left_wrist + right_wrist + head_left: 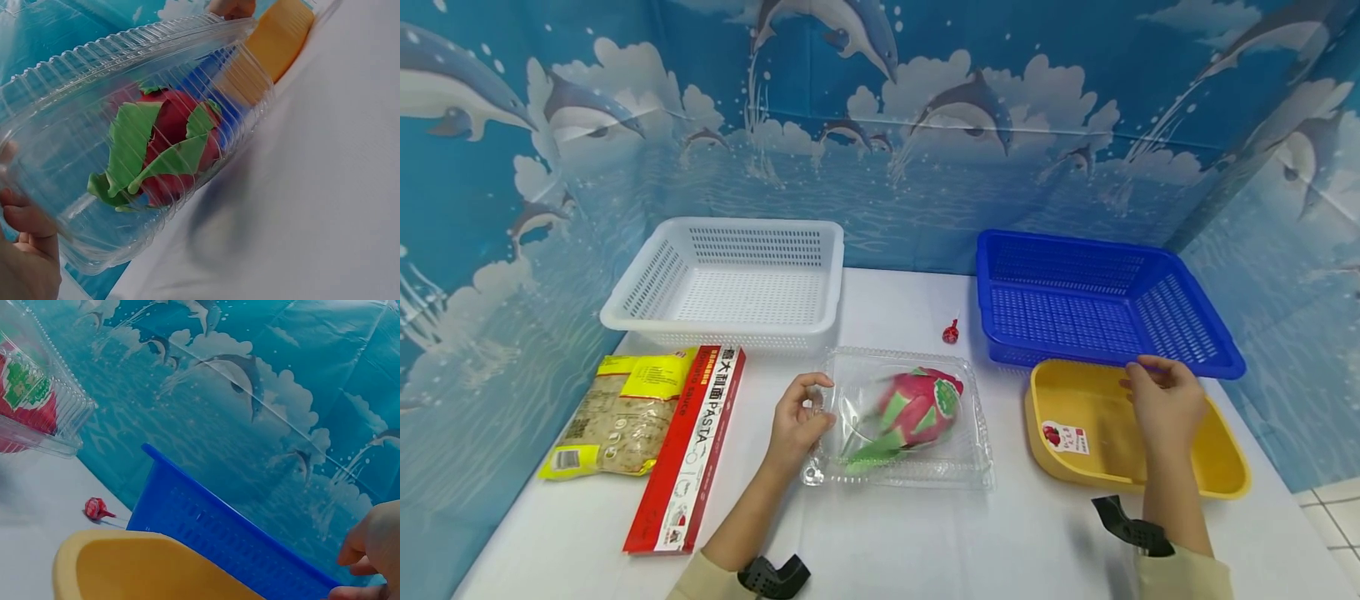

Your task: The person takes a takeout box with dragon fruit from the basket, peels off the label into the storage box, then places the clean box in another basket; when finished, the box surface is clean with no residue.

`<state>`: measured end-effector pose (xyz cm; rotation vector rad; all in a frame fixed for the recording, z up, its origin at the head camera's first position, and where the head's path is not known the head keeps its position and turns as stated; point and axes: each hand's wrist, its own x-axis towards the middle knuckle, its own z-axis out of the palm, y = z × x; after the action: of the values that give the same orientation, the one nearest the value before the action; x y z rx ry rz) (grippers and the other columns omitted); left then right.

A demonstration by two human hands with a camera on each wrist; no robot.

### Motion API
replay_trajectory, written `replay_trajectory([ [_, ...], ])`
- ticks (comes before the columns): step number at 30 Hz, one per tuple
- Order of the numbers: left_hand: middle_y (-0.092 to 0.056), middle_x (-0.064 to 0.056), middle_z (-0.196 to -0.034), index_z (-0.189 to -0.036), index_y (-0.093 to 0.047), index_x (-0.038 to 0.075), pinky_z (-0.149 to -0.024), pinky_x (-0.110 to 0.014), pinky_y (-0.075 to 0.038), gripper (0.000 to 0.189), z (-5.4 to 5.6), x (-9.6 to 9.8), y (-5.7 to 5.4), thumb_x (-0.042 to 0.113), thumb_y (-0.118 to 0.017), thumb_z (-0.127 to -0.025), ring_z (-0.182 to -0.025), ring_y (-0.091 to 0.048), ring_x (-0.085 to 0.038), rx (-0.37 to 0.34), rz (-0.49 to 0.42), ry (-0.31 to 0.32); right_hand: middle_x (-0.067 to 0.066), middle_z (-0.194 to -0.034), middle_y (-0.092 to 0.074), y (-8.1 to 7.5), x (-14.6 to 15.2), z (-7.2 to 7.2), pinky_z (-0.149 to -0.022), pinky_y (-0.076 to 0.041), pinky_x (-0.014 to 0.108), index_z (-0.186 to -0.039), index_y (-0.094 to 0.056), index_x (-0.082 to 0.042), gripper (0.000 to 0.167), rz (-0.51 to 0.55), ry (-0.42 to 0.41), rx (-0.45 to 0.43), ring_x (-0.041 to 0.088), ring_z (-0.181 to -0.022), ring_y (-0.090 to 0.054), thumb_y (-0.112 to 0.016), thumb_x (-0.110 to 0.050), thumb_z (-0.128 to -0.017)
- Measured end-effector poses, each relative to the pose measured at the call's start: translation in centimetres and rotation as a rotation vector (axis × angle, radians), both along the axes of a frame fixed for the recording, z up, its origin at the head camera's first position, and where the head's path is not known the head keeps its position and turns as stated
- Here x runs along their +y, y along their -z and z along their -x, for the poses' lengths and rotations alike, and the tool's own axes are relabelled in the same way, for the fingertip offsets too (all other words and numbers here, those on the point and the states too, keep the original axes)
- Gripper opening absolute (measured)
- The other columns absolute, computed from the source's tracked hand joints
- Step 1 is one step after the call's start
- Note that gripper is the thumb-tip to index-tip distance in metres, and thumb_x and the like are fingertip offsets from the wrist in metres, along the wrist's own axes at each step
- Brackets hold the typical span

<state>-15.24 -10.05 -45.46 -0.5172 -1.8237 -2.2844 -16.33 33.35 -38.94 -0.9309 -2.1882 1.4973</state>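
Observation:
My left hand (797, 417) grips the left edge of a clear plastic clamshell box (973, 454), with the thumb and fingers curled over the rim. Inside the box lies a red dragon fruit (925, 406) with green scales. The left wrist view shows the same dragon fruit (169, 147) through the ribbed wall, and a shadow falls on the table below. My right hand (1168, 404) hovers above a yellow tub (1138, 482), close to the front rim of a blue basket (1105, 321). In the right wrist view its fingers are loosely bent, with nothing visible between them.
A white basket (722, 327) stands at the back left. Before it lie a yellow bag of dry food (617, 412) and a red pasta box (688, 450). A red-wrapped lollipop (951, 333) lies left of the blue basket. A dolphin-print curtain (880, 183) closes the back.

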Motion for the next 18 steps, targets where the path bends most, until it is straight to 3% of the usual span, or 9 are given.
replay_trajectory([
  [5, -0.040, -0.003, -0.084, -0.107, -0.059, 0.017, -0.031, -0.016, -0.022, 0.047, -0.1, 0.0, -0.6, -0.011, -0.051, -0.070, -0.040, -0.029, 0.006, 0.007, -0.029, -0.029, -0.007, -0.091, -0.057, -0.1, 0.1, 0.5, -0.057, -0.050, 0.012, -0.108, -0.056, -0.022, 0.014, 0.193, 0.029, 0.068, 0.001, -0.068, -0.063, -0.063, -0.025, -0.095],
  [8, -0.043, -0.009, -0.090, -0.106, -0.060, 0.020, -0.034, -0.015, -0.028, 0.047, -0.2, 0.0, -1.2, -0.010, -0.051, -0.070, -0.042, -0.034, 0.003, -0.025, -0.062, -0.037, -0.008, -0.085, -0.060, -0.1, 0.2, 0.7, -0.055, -0.052, 0.015, -0.108, -0.055, -0.021, 0.018, 0.283, 0.040, 0.099, 0.002, -0.063, -0.065, -0.066, -0.022, -0.094],
  [12, -0.043, -0.013, -0.097, -0.103, -0.060, 0.022, -0.041, -0.014, -0.038, 0.048, -0.4, 0.0, -2.2, -0.010, -0.050, -0.069, -0.047, -0.042, 0.001, -0.063, -0.094, -0.057, -0.010, -0.078, -0.063, -0.1, 0.4, 1.0, -0.054, -0.053, 0.017, -0.106, -0.055, -0.019, 0.019, 0.358, 0.052, 0.130, 0.004, -0.061, -0.066, -0.067, -0.018, -0.092],
  [18, -0.043, -0.012, -0.096, -0.103, -0.060, 0.021, -0.044, -0.016, -0.044, 0.046, -0.5, 0.2, -3.6, -0.010, -0.049, -0.070, -0.048, -0.045, 0.000, -0.070, -0.110, -0.077, -0.006, -0.079, -0.065, 0.1, 0.5, 1.5, -0.055, -0.055, 0.021, -0.107, -0.054, -0.017, 0.023, 0.454, 0.086, 0.174, 0.008, -0.062, -0.068, -0.069, -0.012, -0.090],
])
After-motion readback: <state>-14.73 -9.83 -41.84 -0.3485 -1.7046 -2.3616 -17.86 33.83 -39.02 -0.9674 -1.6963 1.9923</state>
